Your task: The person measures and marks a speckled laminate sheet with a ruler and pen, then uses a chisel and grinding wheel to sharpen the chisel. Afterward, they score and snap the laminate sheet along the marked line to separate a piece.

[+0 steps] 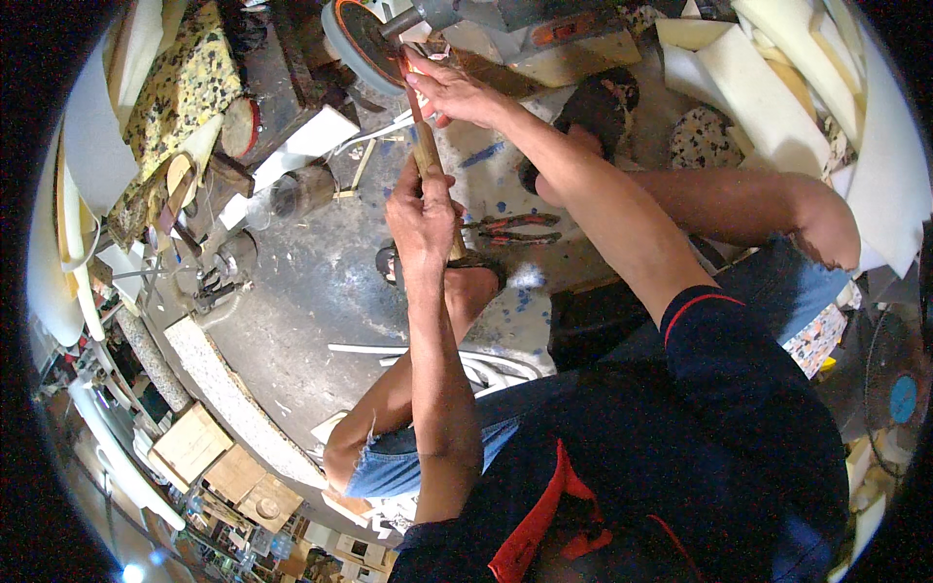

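In my closed left hand [423, 222] is the wooden handle [426, 148] of a long, slim tool. Its narrow upper part reaches up to a round grinding wheel [362, 44] with an orange-brown face and a pale rim. My right hand [455, 93] holds the tool's upper end close beside the wheel, with thumb and fingers round it. That hand partly covers the tool's tip, so its exact shape and whether it touches the wheel cannot be made out. Orange-handled pliers [520, 229] lie on the floor to the right of my left hand.
The wheel's shaft joins a grey machine body [486, 15] at the top. Foam offcuts [763, 92] pile up at the right, speckled foam [185, 117] at the left. A long pale strip [243, 398] and wooden boxes [199, 447] stand lower left. White tubing [496, 367] lies by my legs.
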Available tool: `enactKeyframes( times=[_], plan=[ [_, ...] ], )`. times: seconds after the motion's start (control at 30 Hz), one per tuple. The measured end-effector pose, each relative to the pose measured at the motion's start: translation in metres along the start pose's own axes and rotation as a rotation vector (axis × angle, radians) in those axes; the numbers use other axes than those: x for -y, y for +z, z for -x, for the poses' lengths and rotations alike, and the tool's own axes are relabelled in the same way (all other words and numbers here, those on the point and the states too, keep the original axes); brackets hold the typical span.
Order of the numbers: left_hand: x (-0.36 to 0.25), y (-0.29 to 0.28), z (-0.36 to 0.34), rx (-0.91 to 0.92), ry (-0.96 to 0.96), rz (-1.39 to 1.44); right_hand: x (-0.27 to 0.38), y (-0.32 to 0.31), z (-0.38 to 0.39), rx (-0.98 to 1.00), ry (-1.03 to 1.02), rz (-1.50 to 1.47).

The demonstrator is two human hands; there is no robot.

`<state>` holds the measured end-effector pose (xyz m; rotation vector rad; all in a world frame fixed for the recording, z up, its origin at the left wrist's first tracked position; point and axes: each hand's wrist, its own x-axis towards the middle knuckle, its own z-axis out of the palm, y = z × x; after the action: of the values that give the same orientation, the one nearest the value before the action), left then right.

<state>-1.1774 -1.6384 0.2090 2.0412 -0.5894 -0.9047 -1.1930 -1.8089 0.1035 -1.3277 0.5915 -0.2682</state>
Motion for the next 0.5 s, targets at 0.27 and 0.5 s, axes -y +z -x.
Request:
enactKeyframes(
  times=[0.27,0.5],
  plan=[
    [0.003,-0.001,0.042,-0.037,-0.023,0.036,0.009,-0.001,0.008,0.013,0.08,0.071],
    [0.011,-0.006,0.08,-0.045,-0.005,-0.012,-0.004,0.004,0.012,0.023,0.076,0.08]
  ],
)
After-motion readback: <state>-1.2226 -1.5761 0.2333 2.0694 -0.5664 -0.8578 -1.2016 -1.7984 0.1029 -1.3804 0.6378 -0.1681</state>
